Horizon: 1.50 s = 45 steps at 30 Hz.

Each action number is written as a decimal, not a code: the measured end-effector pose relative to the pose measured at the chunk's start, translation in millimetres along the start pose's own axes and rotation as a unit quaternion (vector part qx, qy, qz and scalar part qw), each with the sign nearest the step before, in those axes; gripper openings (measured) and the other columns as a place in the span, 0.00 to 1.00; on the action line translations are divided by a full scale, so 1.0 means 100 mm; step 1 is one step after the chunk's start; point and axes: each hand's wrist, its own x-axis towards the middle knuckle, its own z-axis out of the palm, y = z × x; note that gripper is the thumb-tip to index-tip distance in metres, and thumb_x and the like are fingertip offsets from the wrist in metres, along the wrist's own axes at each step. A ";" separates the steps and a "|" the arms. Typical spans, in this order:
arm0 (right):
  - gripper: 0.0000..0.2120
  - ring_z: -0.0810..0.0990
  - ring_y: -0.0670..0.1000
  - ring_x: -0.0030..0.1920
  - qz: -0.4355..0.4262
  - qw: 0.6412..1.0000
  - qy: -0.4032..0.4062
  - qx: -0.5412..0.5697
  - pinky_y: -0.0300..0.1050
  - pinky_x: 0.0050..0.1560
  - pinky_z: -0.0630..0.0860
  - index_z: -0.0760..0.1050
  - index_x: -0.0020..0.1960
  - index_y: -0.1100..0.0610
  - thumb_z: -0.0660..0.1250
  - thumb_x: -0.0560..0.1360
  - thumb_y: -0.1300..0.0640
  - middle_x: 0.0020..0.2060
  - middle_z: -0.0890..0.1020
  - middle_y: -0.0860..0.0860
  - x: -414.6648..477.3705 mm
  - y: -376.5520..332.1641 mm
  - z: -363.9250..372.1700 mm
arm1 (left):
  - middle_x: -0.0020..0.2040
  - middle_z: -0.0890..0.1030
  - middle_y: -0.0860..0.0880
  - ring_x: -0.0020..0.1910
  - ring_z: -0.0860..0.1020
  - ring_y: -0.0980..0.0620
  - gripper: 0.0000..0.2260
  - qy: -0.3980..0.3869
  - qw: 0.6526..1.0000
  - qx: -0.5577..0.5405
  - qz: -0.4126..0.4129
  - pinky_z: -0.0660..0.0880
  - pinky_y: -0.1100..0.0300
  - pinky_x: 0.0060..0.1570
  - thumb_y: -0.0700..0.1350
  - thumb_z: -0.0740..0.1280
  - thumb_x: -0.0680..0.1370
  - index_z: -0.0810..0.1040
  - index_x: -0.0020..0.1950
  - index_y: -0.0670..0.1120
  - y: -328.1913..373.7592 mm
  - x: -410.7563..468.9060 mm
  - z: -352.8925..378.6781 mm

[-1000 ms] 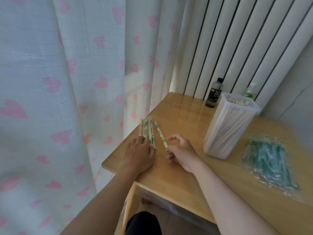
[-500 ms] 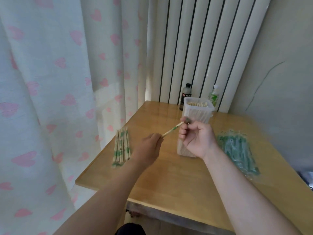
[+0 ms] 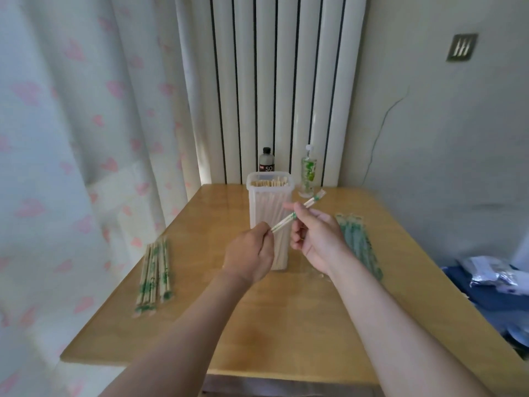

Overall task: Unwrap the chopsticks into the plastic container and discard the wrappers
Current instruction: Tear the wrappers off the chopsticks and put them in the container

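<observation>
- The left hand is raised above the table with its fingers curled. The thumb and the fingertips pinch the near, lower end of one wrapped pair of chopsticks.
- The right hand holds the same pair near its middle, between the thumb and the first finger. The other fingers are bent loosely under it, and the palm faces to the left.
- The pair is in the air between the two hands and slopes up and away to the right. Its far end stands free past the right hand. The wrapper with green print is on it.
- The plastic container stands upright on the table just behind the hands. It is tall and open, and the tips of many bare chopsticks show at its mouth.
- A row of wrapped chopsticks lies on the left side of the table, near the edge.
- On the right side lies a flat heap of clear plastic with green print. I cannot tell if it is a bag or loose wrappers.
- A dark bottle and a clear bottle with green label stand behind the container, at the back edge of the table.
</observation>
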 end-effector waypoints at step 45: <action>0.14 0.79 0.50 0.36 0.003 0.991 0.118 0.061 0.44 0.32 0.71 0.85 0.54 0.58 0.67 0.81 0.49 0.36 0.81 0.52 -0.10 -0.01 -0.18 | 0.42 0.78 0.50 0.39 0.77 0.47 0.14 -0.047 0.983 0.126 0.128 0.73 0.52 0.34 0.54 0.56 0.84 0.75 0.53 0.47 0.20 0.19 0.12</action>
